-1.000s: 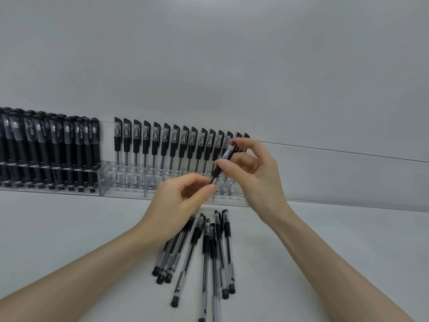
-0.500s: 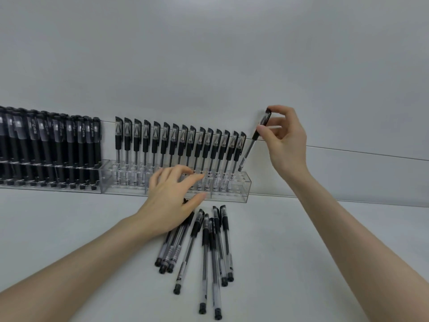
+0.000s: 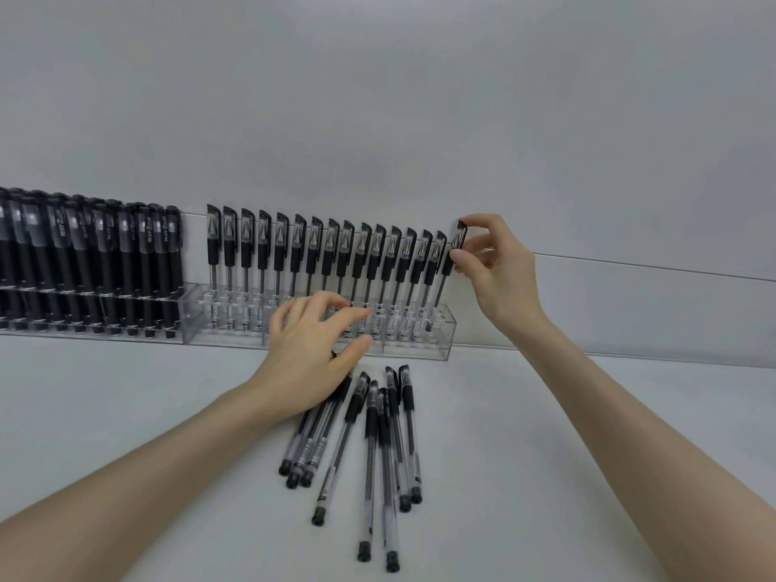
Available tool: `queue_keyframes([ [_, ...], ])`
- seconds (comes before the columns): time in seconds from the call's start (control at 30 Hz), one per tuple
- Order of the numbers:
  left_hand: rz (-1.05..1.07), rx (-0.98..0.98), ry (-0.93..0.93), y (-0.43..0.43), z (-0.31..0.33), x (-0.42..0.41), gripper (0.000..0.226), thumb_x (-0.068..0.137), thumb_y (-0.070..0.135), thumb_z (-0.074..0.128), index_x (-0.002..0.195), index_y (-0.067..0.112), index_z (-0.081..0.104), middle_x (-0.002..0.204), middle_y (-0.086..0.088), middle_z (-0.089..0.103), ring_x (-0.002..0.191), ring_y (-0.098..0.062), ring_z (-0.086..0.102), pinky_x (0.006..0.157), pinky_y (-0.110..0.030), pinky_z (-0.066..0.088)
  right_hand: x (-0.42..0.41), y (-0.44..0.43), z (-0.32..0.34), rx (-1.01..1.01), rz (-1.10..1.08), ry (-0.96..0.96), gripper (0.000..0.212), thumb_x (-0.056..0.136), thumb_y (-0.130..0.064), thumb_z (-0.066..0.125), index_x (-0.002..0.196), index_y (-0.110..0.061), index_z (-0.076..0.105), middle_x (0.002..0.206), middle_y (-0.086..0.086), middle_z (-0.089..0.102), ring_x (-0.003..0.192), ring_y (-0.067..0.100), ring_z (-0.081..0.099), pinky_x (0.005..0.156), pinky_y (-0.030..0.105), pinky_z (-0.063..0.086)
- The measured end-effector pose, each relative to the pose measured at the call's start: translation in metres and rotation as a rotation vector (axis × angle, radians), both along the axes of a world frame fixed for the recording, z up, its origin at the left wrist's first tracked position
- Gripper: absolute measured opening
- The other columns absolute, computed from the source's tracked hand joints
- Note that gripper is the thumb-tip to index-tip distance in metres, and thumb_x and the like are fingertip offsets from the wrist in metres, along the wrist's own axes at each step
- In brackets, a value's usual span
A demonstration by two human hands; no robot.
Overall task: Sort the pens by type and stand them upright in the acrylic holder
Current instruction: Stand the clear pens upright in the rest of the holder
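Clear plastic gel pen [image 3: 458, 236], black cap and black rubber grip: light, stiff and smooth-barrelled, so it is likely to slip if taken by the barrel. It is best held at the cap or the grip sleeve. It stands slightly tilted in the far-right slot of the acrylic holder [image 3: 445, 329], tip down. The right hand [image 3: 499, 270] pinches its cap between thumb and fingers.

Row of matching clear pens [image 3: 327, 254]: upright in the same holder, close-packed, immediately left of the held pen. A careless release could knock the neighbouring one.

Loose pens [image 3: 371, 434]: same clear type, lying on the white table [image 3: 546, 455] near the holder, overlapping and fanned, caps pointing far. They are likely to roll when one is pulled free. The left hand [image 3: 306, 350] is over the far-left end of this pile, fingers loosely bent and spread, gripping nothing that shows.

Matte black pens [image 3: 105, 254]: a second type, standing in a separate holder section at far left, well apart from the work.
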State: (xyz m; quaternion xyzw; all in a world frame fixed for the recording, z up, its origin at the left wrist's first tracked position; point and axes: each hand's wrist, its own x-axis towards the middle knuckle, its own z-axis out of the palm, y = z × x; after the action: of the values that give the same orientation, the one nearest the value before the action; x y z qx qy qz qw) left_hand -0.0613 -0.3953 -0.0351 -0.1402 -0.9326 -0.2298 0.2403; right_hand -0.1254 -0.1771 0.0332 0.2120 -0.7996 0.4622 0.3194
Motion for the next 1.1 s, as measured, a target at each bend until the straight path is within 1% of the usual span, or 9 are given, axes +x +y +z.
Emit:
queue_keyframes([
  [0.1,0.001,0.008,-0.007,0.000,0.001,0.000,0.058,0.083,0.057,0.026,0.133,0.038,0.047,0.129,0.013,0.039,0.126,-0.007,0.026,0.108,-0.027,0.001,0.000,0.003,0.004,0.026,0.017,-0.012,0.031,0.088,-0.004,0.063,0.105,-0.028,0.053,0.074,-0.006,0.056,0.057,0.004,0.056,0.071,0.028,0.051],
  [0.43,0.012,0.015,-0.024,0.002,0.003,0.002,0.057,0.083,0.056,0.026,0.132,0.038,0.048,0.129,0.011,0.040,0.127,-0.009,0.028,0.110,-0.031,0.004,-0.003,0.006,0.009,0.098,-0.007,-0.040,0.029,0.087,-0.003,0.064,0.105,-0.024,0.058,0.072,-0.006,0.058,0.051,0.002,0.055,0.068,0.026,0.051],
  [0.53,0.015,0.000,-0.043,0.002,0.005,0.003,0.048,0.091,0.054,0.031,0.133,0.037,0.047,0.130,0.011,0.040,0.127,-0.010,0.028,0.111,-0.034,0.004,-0.001,0.006,0.006,0.144,-0.037,-0.041,0.028,0.088,-0.004,0.063,0.111,-0.021,0.060,0.073,-0.008,0.058,0.058,0.012,0.060,0.073,0.030,0.051],
  [0.6,0.023,-0.013,-0.053,0.002,0.007,0.004,0.040,0.097,0.047,0.037,0.135,0.036,0.046,0.131,0.010,0.040,0.127,-0.010,0.028,0.111,-0.034,0.004,0.001,0.006,0.001,0.174,-0.059,-0.021,0.031,0.089,-0.004,0.062,0.116,-0.020,0.059,0.074,-0.011,0.058,0.062,0.019,0.063,0.077,0.034,0.052],
  [0.67,0.031,-0.035,-0.063,0.004,0.009,0.006,0.041,0.097,0.044,0.038,0.136,0.035,0.044,0.131,0.009,0.039,0.127,-0.010,0.028,0.112,-0.035,0.004,0.002,0.006,-0.003,0.204,-0.082,0.001,0.035,0.089,-0.006,0.061,0.121,-0.020,0.059,0.075,-0.011,0.059,0.065,0.023,0.064,0.080,0.040,0.052],
  [0.77,0.042,-0.099,-0.086,0.005,0.012,0.010,0.044,0.097,0.046,0.036,0.140,0.034,0.039,0.134,0.008,0.037,0.129,-0.012,0.026,0.113,-0.037,0.003,0.002,0.007,-0.007,0.245,-0.115,0.031,0.039,0.090,-0.010,0.062,0.127,-0.022,0.057,0.084,-0.007,0.062,0.072,0.026,0.065,0.082,0.045,0.051],
  [0.93,0.057,-0.206,-0.149,0.007,0.017,0.015,0.049,0.098,0.048,0.031,0.144,0.032,0.032,0.140,0.005,0.033,0.135,-0.013,0.024,0.116,-0.040,0.000,0.005,0.007,-0.011,0.288,-0.130,0.036,0.044,0.092,-0.015,0.061,0.133,-0.026,0.053,0.092,-0.002,0.064,0.082,0.029,0.063,0.083,0.046,0.050],
  [1.03,0.065,-0.236,-0.205,0.008,0.022,0.016,0.050,0.098,0.049,0.029,0.146,0.032,0.028,0.143,0.004,0.031,0.137,-0.015,0.022,0.116,-0.042,0.001,0.006,0.007,-0.007,0.323,-0.155,0.012,0.040,0.093,-0.018,0.059,0.133,-0.026,0.054,0.097,-0.001,0.066,0.086,0.028,0.062,0.084,0.044,0.050],
  [1.1,0.070,-0.245,-0.226,0.009,0.025,0.016,0.051,0.098,0.049,0.029,0.146,0.031,0.028,0.144,0.004,0.031,0.137,-0.016,0.022,0.116,-0.043,0.002,0.007,0.007,-0.007,0.371,-0.179,0.005,0.042,0.094,-0.021,0.058,0.135,-0.028,0.051,0.101,0.001,0.067,0.091,0.027,0.061,0.085,0.042,0.049],
])
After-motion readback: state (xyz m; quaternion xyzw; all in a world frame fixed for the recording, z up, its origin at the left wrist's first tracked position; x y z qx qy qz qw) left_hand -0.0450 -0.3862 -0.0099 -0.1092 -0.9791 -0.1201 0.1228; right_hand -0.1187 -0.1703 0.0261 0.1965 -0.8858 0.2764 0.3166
